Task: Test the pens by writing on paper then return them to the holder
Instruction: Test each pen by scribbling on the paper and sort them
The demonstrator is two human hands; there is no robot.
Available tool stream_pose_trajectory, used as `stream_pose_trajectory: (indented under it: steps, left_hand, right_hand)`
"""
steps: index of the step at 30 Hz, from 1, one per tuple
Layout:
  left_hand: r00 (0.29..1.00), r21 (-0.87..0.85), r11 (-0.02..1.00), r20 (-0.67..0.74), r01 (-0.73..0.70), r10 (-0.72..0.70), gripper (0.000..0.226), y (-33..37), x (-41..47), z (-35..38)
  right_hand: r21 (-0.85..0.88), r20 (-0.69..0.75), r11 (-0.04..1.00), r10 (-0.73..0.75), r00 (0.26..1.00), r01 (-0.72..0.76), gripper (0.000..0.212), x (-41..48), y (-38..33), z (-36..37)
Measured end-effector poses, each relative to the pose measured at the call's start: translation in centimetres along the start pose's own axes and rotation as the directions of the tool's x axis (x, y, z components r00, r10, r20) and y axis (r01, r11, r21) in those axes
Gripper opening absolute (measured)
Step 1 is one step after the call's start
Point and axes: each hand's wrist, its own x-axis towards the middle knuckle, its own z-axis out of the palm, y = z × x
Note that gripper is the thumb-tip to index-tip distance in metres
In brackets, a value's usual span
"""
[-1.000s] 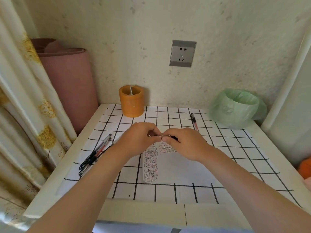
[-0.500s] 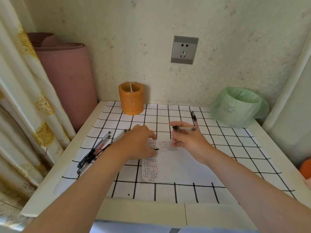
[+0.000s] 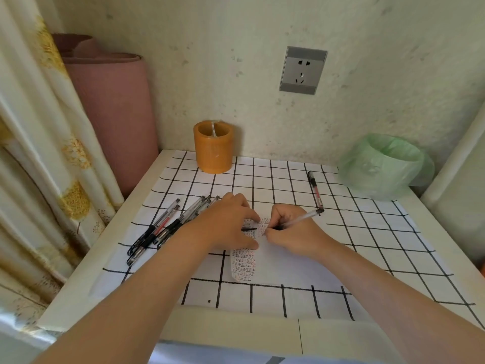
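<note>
Head: clear pen (image 3: 301, 218), black cap (image 3: 249, 229) off, on paper (image 3: 288, 264).

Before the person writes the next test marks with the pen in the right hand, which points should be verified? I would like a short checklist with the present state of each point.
1. Pen gripped for writing: ok. The right hand holds the pen.
2. Tip on the paper: ok, it meets the sheet beside the written rows.
3. Sheet held steady: ok. The left hand rests on it.
4. Cap kept for recapping: ok. The black cap juts from the left hand's fingers.
5. Room to write: ok, the sheet is blank to the right.
6. Ink flows: cannot tell.
</note>
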Motion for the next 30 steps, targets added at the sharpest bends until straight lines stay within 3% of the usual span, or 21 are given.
stream_pose_trajectory:
  steps: [7,17,30]
  left_hand:
    - [0.999,-0.085,0.996,0.049,0.018,-0.014,0.06,0.42,-0.01,0.21]
    - [0.999,-0.064,0.998,0.041,0.012,-0.009,0.061,0.34,-0.01,0.39]
    - [0.999,-0.074,0.997,0.041,0.013,-0.01,0.061,0.02,0.05,0.72]
  right_hand:
    - [-0.045,0.006,0.994,-0.101,0.995,0.102,0.021,-0.05,0.4,0.1]
    - [-0.093,0.049,0.991,-0.09,0.995,0.094,0.029,0.1,0.09,0.11]
    - [-0.063,0.025,0.993,-0.1,0.995,0.101,0.021,-0.32,0.18,0.13]
